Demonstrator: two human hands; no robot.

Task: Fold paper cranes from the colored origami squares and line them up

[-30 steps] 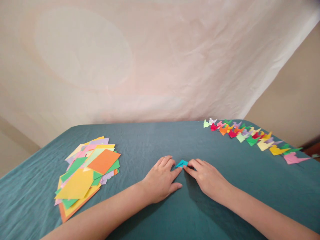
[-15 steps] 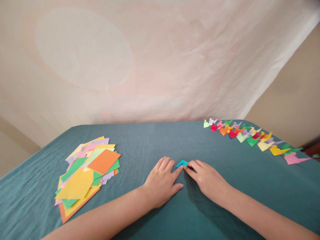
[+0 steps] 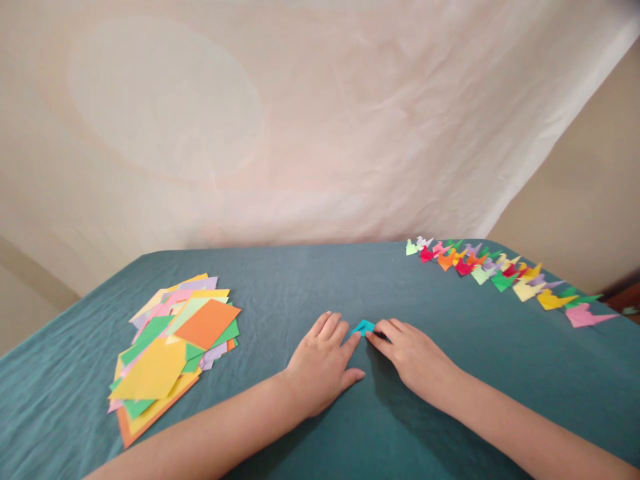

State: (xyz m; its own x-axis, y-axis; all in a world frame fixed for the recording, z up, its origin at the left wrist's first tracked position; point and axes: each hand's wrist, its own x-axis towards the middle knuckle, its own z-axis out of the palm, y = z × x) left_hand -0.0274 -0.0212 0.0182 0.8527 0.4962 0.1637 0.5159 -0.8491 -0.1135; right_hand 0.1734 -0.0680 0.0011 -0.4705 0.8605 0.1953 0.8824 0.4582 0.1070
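Note:
A small folded piece of blue origami paper [image 3: 363, 327] lies on the dark green cloth between my two hands. My left hand [image 3: 323, 363] rests on the cloth with its fingers spread, the index fingertip at the paper's near left edge and the thumb apart below it. From the other side, my right hand [image 3: 407, 350] pinches the paper's right end between thumb and fingers. The fingertips hide part of that end.
At left, a loose pile of coloured paper sheets [image 3: 155, 370] spreads over the cloth-covered table [image 3: 280, 283]. Several folded paper birds [image 3: 530, 288] stand in slanting rows along the right edge. A pale sheet [image 3: 320, 133] hangs behind the table.
Both hands hold nearly the same place. The blue paper's upper fold looks slightly more opened, with a darker gap showing in it. The whole view has shifted very slightly.

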